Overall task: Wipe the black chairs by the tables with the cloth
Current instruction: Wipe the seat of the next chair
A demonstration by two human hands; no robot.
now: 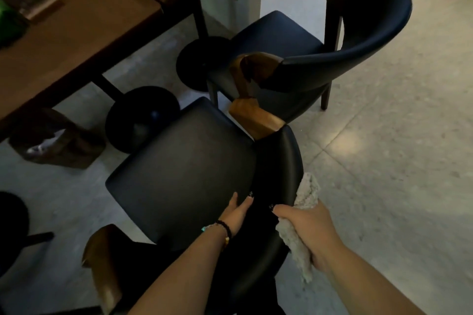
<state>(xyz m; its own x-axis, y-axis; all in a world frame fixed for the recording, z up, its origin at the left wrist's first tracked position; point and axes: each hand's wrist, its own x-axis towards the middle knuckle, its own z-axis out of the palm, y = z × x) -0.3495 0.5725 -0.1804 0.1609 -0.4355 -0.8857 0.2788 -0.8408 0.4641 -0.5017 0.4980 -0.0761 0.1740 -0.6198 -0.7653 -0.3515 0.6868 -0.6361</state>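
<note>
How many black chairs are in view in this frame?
2. The near chair sits under the person's hands, by the table. The far chair stands just beyond it, beside the second table. Others may be out of frame.

Both forearms reach in from the near edge. Left hand point(236, 215) lies flat, fingers straight, beaded bracelet at the wrist. Right hand point(304, 227) is to its right, fingers curled in a closed grip round a cloth point(307, 193).
</note>
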